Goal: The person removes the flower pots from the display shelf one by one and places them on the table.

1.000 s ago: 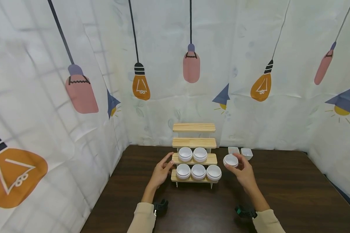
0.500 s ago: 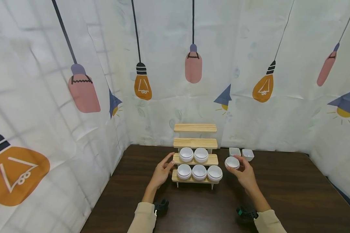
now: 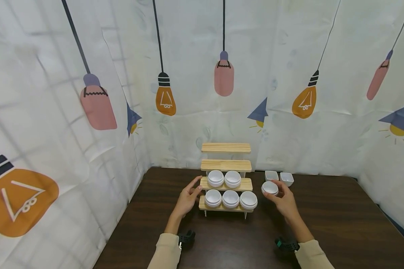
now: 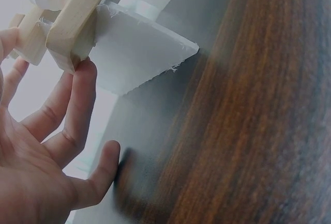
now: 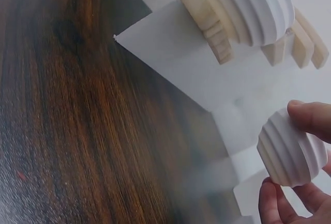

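White ribbed bowl (image 3: 270, 188): small, round, with stacked ridges down its outer wall and a plain smooth inside; matches the five round bowls already on the rack. Location: off the table, pinched between thumb and fingertips of the right hand (image 3: 284, 203), just beside the right end of the wooden tiered rack (image 3: 226, 165), toward the table's far edge. Left hand (image 3: 186, 200): fingers straight and apart, resting against the rack's left end, clamped on nothing. Rack holdings: three bowls on the lowest step (image 3: 225, 207), two on the second step (image 3: 226, 184), whose right portion shows bare wood; upper two steps bare. Two square white dishes (image 3: 278, 177) sit near the far edge, right of the rack. Handling note: judged best to keep the bowl level, steady the rack, and lower the bowl straight down without nudging its neighbours.
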